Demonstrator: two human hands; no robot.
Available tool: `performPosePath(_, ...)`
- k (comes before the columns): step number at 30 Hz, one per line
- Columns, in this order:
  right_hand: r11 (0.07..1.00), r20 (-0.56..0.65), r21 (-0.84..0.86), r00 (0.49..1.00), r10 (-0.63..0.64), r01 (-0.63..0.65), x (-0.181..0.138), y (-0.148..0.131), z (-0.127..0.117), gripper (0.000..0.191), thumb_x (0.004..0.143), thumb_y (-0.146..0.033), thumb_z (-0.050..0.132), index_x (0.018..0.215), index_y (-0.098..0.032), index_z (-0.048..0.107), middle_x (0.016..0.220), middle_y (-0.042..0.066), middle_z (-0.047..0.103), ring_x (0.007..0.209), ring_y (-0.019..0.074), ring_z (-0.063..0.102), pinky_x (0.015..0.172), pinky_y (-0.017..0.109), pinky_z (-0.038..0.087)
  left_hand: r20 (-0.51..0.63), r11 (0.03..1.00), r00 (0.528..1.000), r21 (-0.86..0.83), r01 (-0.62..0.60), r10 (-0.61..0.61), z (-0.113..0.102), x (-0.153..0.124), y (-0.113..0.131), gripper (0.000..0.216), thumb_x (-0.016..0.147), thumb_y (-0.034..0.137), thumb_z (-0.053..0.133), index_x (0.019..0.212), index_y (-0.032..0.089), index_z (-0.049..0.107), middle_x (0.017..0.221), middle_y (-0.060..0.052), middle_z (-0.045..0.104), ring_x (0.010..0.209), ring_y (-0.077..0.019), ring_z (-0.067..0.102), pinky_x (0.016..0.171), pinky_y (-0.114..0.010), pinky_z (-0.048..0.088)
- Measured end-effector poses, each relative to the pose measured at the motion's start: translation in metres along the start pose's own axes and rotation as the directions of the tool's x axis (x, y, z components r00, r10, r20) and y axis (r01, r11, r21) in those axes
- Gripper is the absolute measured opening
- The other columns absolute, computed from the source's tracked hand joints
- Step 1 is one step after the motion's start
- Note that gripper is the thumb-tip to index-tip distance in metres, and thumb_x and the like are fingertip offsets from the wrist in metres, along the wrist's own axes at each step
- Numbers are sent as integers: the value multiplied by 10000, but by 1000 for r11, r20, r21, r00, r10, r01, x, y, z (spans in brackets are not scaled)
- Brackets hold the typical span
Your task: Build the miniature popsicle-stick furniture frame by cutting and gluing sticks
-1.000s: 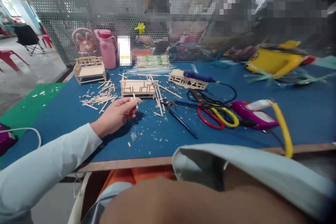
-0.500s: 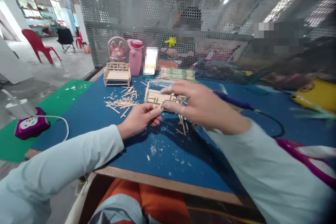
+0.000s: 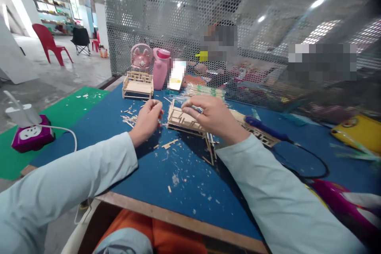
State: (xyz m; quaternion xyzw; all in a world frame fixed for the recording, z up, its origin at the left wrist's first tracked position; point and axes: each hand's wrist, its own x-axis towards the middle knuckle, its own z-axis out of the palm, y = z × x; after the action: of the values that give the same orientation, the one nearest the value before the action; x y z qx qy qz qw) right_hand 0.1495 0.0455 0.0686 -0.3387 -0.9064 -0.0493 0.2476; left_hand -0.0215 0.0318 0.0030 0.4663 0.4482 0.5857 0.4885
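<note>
My left hand [image 3: 147, 121] is over the pile of short wooden sticks [image 3: 128, 118], its fingers curled together. Whatever its fingertips may hold is hidden. My right hand [image 3: 216, 117] is above a miniature wooden bench [image 3: 181, 118] made of thin sticks, thumb and fingers pinched close to its seat. I cannot make out what is in that pinch. Part of the bench's right side is covered by the right hand. Below it, several loose sticks [image 3: 210, 149] lean or lie on the blue tabletop [image 3: 149, 178]. A small joined stick piece [image 3: 170, 143] lies between my hands.
Another miniature bench [image 3: 138, 86] stands behind, beside a pink bottle [image 3: 160, 70], a pink fan-like item [image 3: 141, 58] and a phone [image 3: 176, 75]. At right lies a blue-handled corded tool [image 3: 264, 127]. A purple power socket [image 3: 32, 133] sits left. Mesh [image 3: 149, 12] borders the back.
My left hand has moved from the bench's front edge back and left to the stick pile. My right hand stays over the bench, fingers now closer together. The view has shifted slightly.
</note>
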Motion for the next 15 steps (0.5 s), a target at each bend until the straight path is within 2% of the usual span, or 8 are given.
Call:
performPosePath(1,999,2,-32,1000,-23,23,0,1,4,223,891,-289,491,762,-183,639,757,45,666,731,157,569,678,289,410,-5,999,1000,-26,-31,31,-2,5,0,178,775,97,495,933,177,514,779,4,582,591,-76,504,516,-207,377)
performPosePath(3,995,19,-75,998,-56,58,1,3,11,252,911,-295,460,793,-173,646,761,56,666,729,162,566,666,290,409,114,995,990,-64,-73,80,-3,14,-3,482,675,-29,485,1111,175,466,880,-12,611,685,-83,523,589,-207,398)
performPosePath(6,992,14,-99,997,-75,76,1,5,17,256,917,-300,459,837,-172,666,817,67,685,773,169,583,693,294,422,280,993,953,-56,-104,116,-1,21,-8,731,595,-68,532,1274,154,377,939,-37,624,795,-110,530,659,-224,405)
performPosePath(8,993,7,-95,997,-72,72,0,6,18,254,915,-298,470,858,-171,681,856,74,696,807,173,597,716,297,429,324,991,936,-37,-131,136,1,23,-12,803,582,-51,577,1324,155,348,938,-37,623,801,-116,525,675,-232,400)
performPosePath(11,995,-17,-86,999,-47,46,-1,6,19,259,912,-312,483,876,-171,698,848,71,702,798,169,606,704,288,429,367,988,918,-14,-155,150,3,26,-14,865,592,-22,614,1377,149,296,866,-8,611,710,-95,511,640,-227,383)
performPosePath(15,997,-58,-73,998,-2,-2,-1,7,21,235,899,-313,510,871,-191,709,809,47,703,765,155,605,681,273,415,404,985,901,3,-174,158,5,27,-14,879,629,32,652,1408,109,250,776,17,593,631,-83,506,586,-220,366)
